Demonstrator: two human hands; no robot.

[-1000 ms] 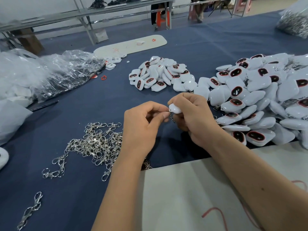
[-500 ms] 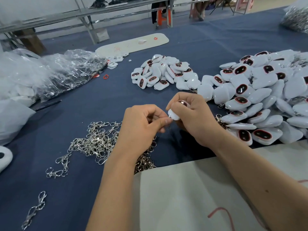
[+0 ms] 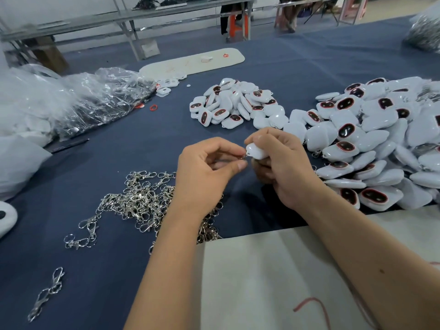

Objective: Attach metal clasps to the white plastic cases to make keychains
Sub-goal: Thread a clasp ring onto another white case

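Now the right hand (image 3: 283,163) has turned the white case (image 3: 257,151) eyelet-first toward the left hand (image 3: 204,172), which pinches a metal clasp (image 3: 242,156) (hooking seems underway).

Single view only, from a head-worn wide-angle camera; it looks forward and down along the person's forearms, close over the left hand (image 3: 202,172) and right hand (image 3: 283,167) at frame centre; the blue-covered table (image 3: 100,270) fills most of the field, its lines bowed by the lens; the far edge, metal benches (image 3: 142,15) and floor occupy the top strip; no second view, so no shared area.
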